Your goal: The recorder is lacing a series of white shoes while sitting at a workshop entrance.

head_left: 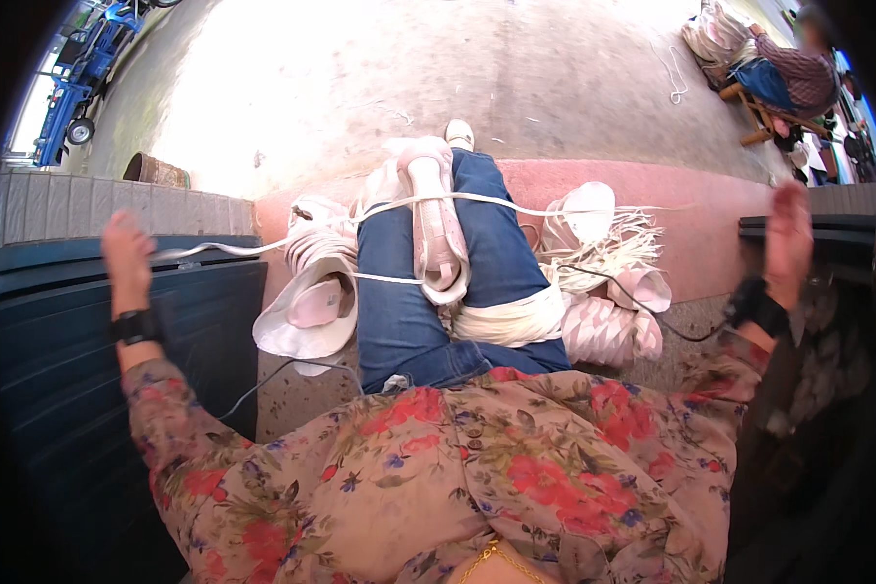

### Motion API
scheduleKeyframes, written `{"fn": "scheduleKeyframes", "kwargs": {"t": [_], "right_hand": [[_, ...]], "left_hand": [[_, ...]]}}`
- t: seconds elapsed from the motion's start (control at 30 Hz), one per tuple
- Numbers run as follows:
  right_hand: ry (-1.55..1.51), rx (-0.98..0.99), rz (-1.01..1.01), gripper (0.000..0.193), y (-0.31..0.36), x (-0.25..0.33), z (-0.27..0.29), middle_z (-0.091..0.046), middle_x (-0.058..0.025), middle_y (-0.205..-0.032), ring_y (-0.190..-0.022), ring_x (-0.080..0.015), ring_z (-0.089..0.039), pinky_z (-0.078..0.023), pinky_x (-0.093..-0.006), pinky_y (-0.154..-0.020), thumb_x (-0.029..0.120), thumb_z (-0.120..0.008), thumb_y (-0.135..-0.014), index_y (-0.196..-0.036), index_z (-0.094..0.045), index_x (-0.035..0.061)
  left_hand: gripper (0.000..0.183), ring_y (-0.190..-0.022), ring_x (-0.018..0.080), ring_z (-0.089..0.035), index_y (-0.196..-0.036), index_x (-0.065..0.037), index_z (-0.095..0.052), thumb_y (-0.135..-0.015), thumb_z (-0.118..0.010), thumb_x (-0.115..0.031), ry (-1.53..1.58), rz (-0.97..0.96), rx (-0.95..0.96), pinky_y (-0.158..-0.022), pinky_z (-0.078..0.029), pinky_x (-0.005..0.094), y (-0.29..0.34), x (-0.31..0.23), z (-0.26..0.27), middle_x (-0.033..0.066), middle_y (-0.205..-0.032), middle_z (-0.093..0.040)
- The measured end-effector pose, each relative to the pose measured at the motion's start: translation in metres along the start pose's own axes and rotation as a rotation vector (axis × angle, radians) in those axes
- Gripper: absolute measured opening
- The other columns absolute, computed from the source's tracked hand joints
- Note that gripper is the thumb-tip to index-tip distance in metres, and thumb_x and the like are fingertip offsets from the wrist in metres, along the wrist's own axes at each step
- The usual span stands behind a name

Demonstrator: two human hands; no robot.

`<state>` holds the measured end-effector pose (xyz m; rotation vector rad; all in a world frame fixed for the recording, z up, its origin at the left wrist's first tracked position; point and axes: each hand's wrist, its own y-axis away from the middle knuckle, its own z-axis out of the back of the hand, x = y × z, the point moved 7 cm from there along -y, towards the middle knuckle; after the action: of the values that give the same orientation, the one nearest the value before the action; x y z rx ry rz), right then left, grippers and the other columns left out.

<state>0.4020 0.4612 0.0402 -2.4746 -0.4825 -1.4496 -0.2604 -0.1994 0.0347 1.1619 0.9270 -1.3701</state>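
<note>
1. So this is a doorway setup: pale grey concrete ground [360, 92] out front, a pink painted step [691, 185] crossing the opening, and a dark blue panelled door leaf [185, 321] on the left.
2. Past the step's far edge, a blue wheeled vehicle [68, 97] sits way up left. A brown round container [161, 172] is just past the step's left end.
3. Up right, another person in a checked top [798, 78] sits on a low wooden seat [749, 109], with a loose white cord loop [676, 78] on the concrete nearby.
4. Main item: a pink-and-white shoe [436, 229] lying lengthwise on the lap, between the two thighs of the blue jeans [399, 321].
5. A long flat white lace [307, 237] runs across it, reaching out past both sides of the lap.
6. Nested pink-and-white shoe parts [311, 302] sit by the lap's left edge, more rolled pink-and-white pieces [603, 329] by its right edge. A bundle of cream strands [516, 316] lies over the right thigh.
7. Left hand [129, 251]: out wide at far left, fingers up, curled in around the lace.
8. Right hand [789, 243]: out wide at far right, raised, motion-blurred. Honestly can't tell if it's gripping anything; the lace fades out before reaching it.
</note>
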Motion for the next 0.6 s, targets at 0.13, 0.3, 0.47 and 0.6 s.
{"fn": "scheduleKeyframes", "kwargs": {"t": [0.13, 0.3, 0.47, 0.6], "right_hand": [[0.662, 0.369, -0.209, 0.021, 0.058, -0.161, -0.176, -0.059, -0.0051, -0.094, -0.089, -0.0144, -0.055, -0.043, -0.0274, -0.081, 0.013, -0.052, -0.084, -0.102, -0.055, 0.0030], [1.048, 0.916, 0.235, 0.049, 0.130, -0.323, -0.279, -0.055, -0.0217, -0.104, -0.099, -0.0361, -0.052, -0.042, -0.0385, -0.084, 0.011, -0.055, -0.070, -0.117, -0.045, 0.0008], [0.904, 0.939, -0.469, 0.035, 0.119, -0.320, -0.272, -0.058, -0.0090, -0.070, -0.060, -0.0190, -0.056, -0.048, -0.0314, -0.057, 0.023, -0.062, -0.074, -0.103, -0.058, 0.0036], [0.439, 0.550, -0.420, 0.027, 0.041, -0.202, -0.210, -0.049, 0.0058, -0.066, -0.047, -0.0021, -0.038, -0.036, -0.0180, -0.041, 0.019, -0.053, -0.085, -0.108, -0.056, 0.0046]], "left_hand": [[0.049, -0.059, 0.0098, -0.054, -0.121, 0.005, -0.037, -0.076, -0.054, -0.007, -0.159, 0.189, 0.456, -0.054, -0.043, 0.0212, 0.106, 0.024, -0.179, 0.0053, -0.076, -0.059], [0.018, -0.067, 0.0135, -0.060, -0.094, 0.003, -0.054, -0.081, -0.052, -0.011, -0.206, 0.303, 0.838, -0.061, -0.048, 0.0236, 0.199, 0.076, -0.307, 0.0090, -0.080, -0.061], [0.018, -0.071, 0.0133, -0.057, -0.093, 0.004, -0.051, -0.083, -0.048, -0.010, -0.301, 0.354, 0.811, -0.062, -0.047, 0.0235, 0.219, 0.110, -0.337, 0.0094, -0.083, -0.057], [0.017, -0.069, 0.0129, -0.053, -0.092, 0.003, -0.051, -0.083, -0.045, -0.009, -0.446, 0.193, 0.805, -0.062, -0.044, 0.0249, 0.203, 0.134, -0.351, 0.0069, -0.078, -0.054]]}}
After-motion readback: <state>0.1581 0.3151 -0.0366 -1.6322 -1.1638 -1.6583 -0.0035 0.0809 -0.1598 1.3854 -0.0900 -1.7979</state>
